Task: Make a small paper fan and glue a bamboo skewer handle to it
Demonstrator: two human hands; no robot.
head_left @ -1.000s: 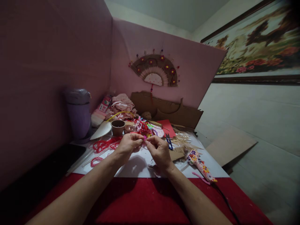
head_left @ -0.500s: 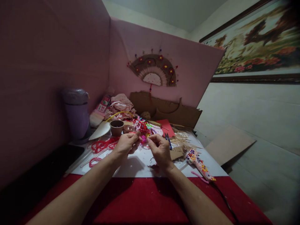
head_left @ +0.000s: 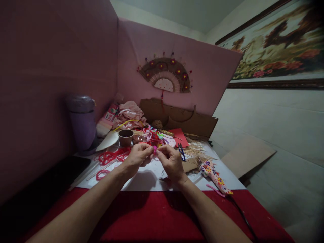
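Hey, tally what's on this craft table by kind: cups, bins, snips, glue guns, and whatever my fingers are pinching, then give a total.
Brown cup: 1
Purple lidded bin: 1
Blue snips: 1
Patterned glue gun: 1
Pink piece pinched between left hand and right hand: 1
Total: 5

Light dim; most of the room in shadow. A pink partition panel (head_left: 58, 60) stood left of the left grip (head_left: 136, 158) and ran back to a corner. A second pink panel (head_left: 202, 67) stood behind both grips, with a brown fan decoration (head_left: 164, 72) hung on it above them. Red cloth covered the tabletop (head_left: 157, 216) nearer than the grips. Right of the right grip (head_left: 172, 162), past the tabletop edge, lay pale floor (head_left: 291, 189) with a flat cardboard sheet (head_left: 249, 153). Further right, a pale wall (head_left: 278, 96) carried a large framed painting (head_left: 275, 44). Ceiling (head_left: 182, 13) pale.
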